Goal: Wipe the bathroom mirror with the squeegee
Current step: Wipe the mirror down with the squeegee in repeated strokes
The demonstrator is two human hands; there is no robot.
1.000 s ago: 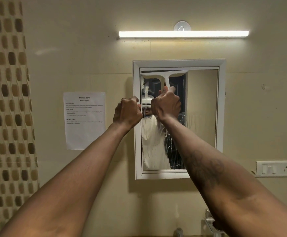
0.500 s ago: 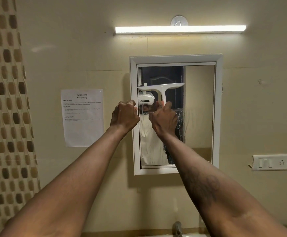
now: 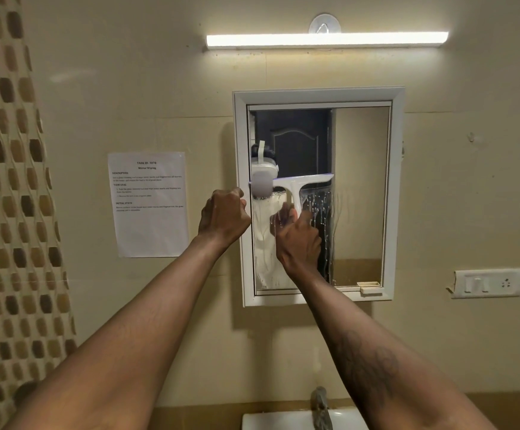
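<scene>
A white-framed mirror [image 3: 361, 187] hangs on the beige wall. A white squeegee [image 3: 295, 186] lies flat against the left half of the glass, its blade level at about mid-height. My right hand [image 3: 299, 240] grips its handle from below. Water drops and streaks cover the glass under the blade; above it the glass looks clean. My left hand [image 3: 223, 215] is a closed fist resting on the mirror's left frame edge, with nothing seen in it.
A paper sheet [image 3: 148, 204] is taped to the wall left of the mirror. A switch plate [image 3: 488, 282] sits at the right. Below are a tap [image 3: 322, 408] and a white basin [image 3: 268, 422]. A tube light [image 3: 326, 39] glows above.
My right hand has drawn the squeegee down from the mirror's top edge to mid-height. The left fist stayed at the frame. The camera tilted down, bringing the tap and basin into view.
</scene>
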